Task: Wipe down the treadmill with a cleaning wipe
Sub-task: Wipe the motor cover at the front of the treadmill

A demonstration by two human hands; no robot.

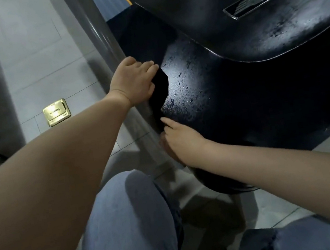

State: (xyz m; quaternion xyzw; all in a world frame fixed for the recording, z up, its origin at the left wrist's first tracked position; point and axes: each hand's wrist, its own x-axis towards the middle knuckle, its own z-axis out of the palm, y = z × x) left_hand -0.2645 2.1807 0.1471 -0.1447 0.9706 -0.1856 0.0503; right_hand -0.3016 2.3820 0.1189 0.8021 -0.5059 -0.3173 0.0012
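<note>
While the left hand [131, 80] grips the top of a dark cloth [159, 91] and the right hand [178, 142] pinches its lower end, the cloth hangs stretched against the treadmill's black cover [230, 93], beside the grey rail [100, 37]. Held so taut, it may skim over the speckled grime, or slip free of the right hand's light pinch.

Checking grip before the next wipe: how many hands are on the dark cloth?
2. The left hand grips the cloth's upper end; the right hand pinches its lower end, beside the treadmill cover.
</note>
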